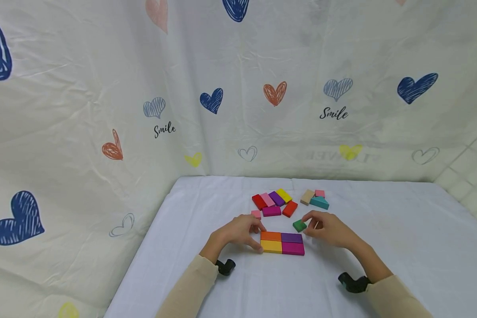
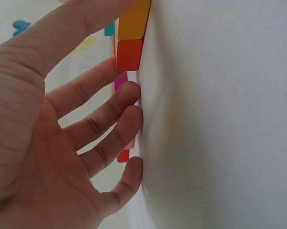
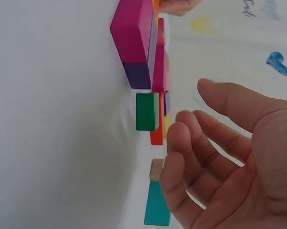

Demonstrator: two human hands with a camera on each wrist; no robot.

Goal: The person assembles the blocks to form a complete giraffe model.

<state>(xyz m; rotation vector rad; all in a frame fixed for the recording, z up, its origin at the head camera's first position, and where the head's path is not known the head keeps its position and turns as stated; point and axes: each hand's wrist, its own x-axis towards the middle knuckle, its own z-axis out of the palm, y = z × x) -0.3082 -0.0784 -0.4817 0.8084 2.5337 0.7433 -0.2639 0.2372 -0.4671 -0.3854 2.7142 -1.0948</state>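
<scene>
Blk set [image 1: 281, 243] lies flat on tabletop [image 1: 401, 234], nearer its L edge than its R edge: orange blk [image 1: 271, 236] + purple blk [image 1: 292, 237] in far row, yellow blk [image 1: 271, 246] + magenta blk [image 1: 293, 249] in near row, sides touching.

L hand [image 1: 242, 231]: fingers spread, thumb + index touching L end of set.
R hand [image 1: 327, 227]: fingers loosely bent, no grip seen; index tip at or just beside green blk [image 1: 299, 225], contact unconfirmed.
Green blk: on tabletop, near far-R corner of set, askew to it.

Proc. (judgement; step appears to be positioning green blk by set):
1. Brace set w/ L hand, light pressure only; hard push may open seams.
2. Pinch green blk by opp. sides; square it to tabletop far edge.
3. Slide low, slowly. Knocking purple blk would likely skew both rows.
4. Mind clearance to red-orange blk [image 1: 289, 209] and teal blk [image 1: 319, 203], toward tabletop far edge.
</scene>
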